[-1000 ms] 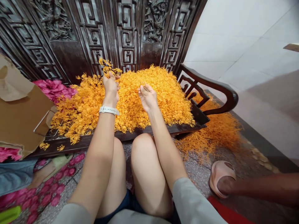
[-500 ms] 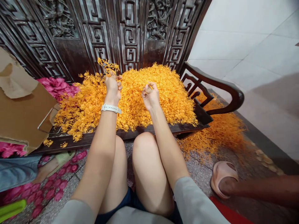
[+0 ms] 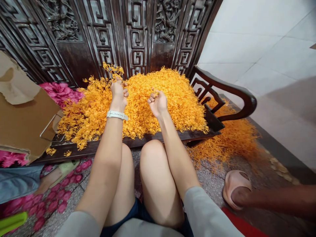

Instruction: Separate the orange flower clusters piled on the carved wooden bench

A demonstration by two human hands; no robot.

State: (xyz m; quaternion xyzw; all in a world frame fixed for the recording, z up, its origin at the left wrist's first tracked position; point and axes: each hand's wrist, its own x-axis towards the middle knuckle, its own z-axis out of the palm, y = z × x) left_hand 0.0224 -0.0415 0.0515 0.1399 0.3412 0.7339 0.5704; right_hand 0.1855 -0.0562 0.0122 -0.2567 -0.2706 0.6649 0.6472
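A big heap of yellow-orange plastic flower pieces (image 3: pixel 172 105) covers the seat of a dark carved bench. Over the heap's left part, my left hand (image 3: pixel 118 93), with a pale watch strap at the wrist, is closed round a small bunch of yellow flower pieces (image 3: pixel 113 70) that sticks up past the fingers. To its right, my right hand (image 3: pixel 158 101) hovers above the heap with its fingers curled together in a pinch. A bit of yellow shows at those fingertips, but I cannot tell whether it is held or lies behind.
A cardboard box (image 3: pixel 27 115) stands at the left by pink flower pieces (image 3: pixel 60 93). The bench's curved armrest (image 3: pixel 237 89) bounds the right side. Orange pieces (image 3: pixel 229 141) lie on the floor there. Other people's feet show at left and right, one in a pink shoe (image 3: pixel 237 189).
My right hand's fingers have curled in more, and the hand has shifted slightly left. My left hand stays nearly in place with its bunch.
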